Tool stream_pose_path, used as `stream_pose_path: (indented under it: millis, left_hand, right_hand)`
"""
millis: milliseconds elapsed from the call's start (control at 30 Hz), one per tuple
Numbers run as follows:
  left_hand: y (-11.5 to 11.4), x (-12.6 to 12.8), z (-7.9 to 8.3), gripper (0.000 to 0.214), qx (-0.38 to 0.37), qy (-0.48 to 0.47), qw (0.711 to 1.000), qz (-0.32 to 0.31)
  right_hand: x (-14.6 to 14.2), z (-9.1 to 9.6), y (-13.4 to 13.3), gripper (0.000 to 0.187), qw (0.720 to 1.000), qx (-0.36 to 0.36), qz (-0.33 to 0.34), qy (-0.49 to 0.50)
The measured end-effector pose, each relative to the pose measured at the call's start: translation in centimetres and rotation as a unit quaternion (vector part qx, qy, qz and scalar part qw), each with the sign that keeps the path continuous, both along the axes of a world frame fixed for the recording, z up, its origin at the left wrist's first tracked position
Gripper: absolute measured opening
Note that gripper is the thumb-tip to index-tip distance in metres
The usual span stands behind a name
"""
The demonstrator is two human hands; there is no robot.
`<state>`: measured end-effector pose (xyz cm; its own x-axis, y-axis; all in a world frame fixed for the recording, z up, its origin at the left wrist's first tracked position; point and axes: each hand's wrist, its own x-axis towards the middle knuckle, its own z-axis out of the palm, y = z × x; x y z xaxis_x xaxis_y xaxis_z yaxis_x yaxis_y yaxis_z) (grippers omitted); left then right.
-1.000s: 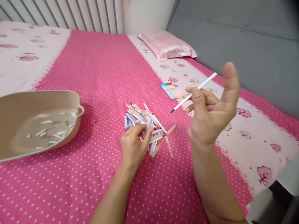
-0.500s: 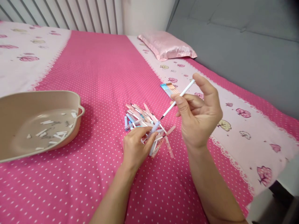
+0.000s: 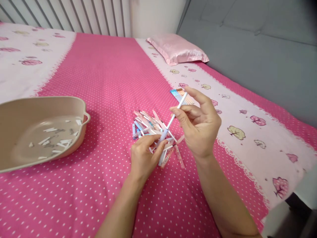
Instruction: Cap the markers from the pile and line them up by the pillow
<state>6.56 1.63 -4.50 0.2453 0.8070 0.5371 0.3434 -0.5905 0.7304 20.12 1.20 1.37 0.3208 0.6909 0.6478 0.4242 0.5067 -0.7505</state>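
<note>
My right hand (image 3: 200,127) pinches a thin white pen refill (image 3: 176,110) between thumb and fingers, its tip pointing down and to the left. That tip meets a pale lilac pen barrel (image 3: 162,136), which my left hand (image 3: 143,155) grips between thumb and fingers. Both hands hover over a loose pile of pastel pens and pen parts (image 3: 153,127) on the pink dotted bedspread (image 3: 104,82). The refill's point is hidden at the mouth of the barrel.
A beige basin (image 3: 81,114) with paper scraps lies at the left. A neat row of blue and orange pens (image 3: 182,96) lies beyond my right hand. A pink satin pillow (image 3: 177,48) is at the head of the bed, beside a grey padded wall (image 3: 260,49).
My right hand has come down and to the left with the refill, bringing its tip from mid-air to the barrel. My left hand has lifted the barrel slightly from the pile.
</note>
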Motion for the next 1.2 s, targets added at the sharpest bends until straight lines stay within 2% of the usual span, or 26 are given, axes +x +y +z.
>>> stream_pose_path:
  millis: [300, 500, 733, 800, 867, 967, 1067, 1200]
  left_hand:
    - [0.0, 0.2, 0.1, 0.013, -0.016, -0.017, 1.000, 0.015]
    - [0.1, 0.0, 0.0, 0.016, -0.033, -0.044, 0.998, 0.037]
    - [0.0, 0.1, 0.0, 0.018, -0.078, -0.071, 0.993, 0.056]
    - [0.0, 0.0, 0.1, 0.020, -0.098, -0.096, 0.986, 0.096]
    - [0.2, -0.1, 0.2, 0.022, -0.110, -0.121, 0.972, 0.170]
    - [0.6, -0.6, 0.2, 0.026, -0.114, -0.142, 0.946, 0.267]
    - [1.1, -1.1, -0.2, 0.029, -0.123, -0.163, 0.929, 0.307]
    - [1.7, -1.5, -1.1, 0.028, -0.144, -0.219, 0.912, 0.317]
  right_hand:
    - [-0.5, 0.0, -0.1, 0.035, 0.998, -0.037, 0.017, -0.039]
    - [-0.6, -0.1, -0.1, 0.012, 0.989, -0.074, 0.073, -0.106]
    - [-0.6, 0.0, -0.1, 0.024, 0.987, -0.092, 0.094, -0.090]
    - [-0.4, -0.2, 0.1, 0.029, 0.988, -0.101, 0.088, -0.077]
    - [-0.3, -0.6, 0.4, 0.028, 0.985, -0.120, 0.086, -0.085]
    - [-0.4, -1.4, 0.9, 0.026, 0.970, -0.167, 0.099, -0.148]
    - [-0.7, -2.3, 1.3, 0.025, 0.938, -0.219, 0.111, -0.243]
    - [-1.1, -3.5, 1.6, 0.024, 0.901, -0.263, 0.106, -0.328]
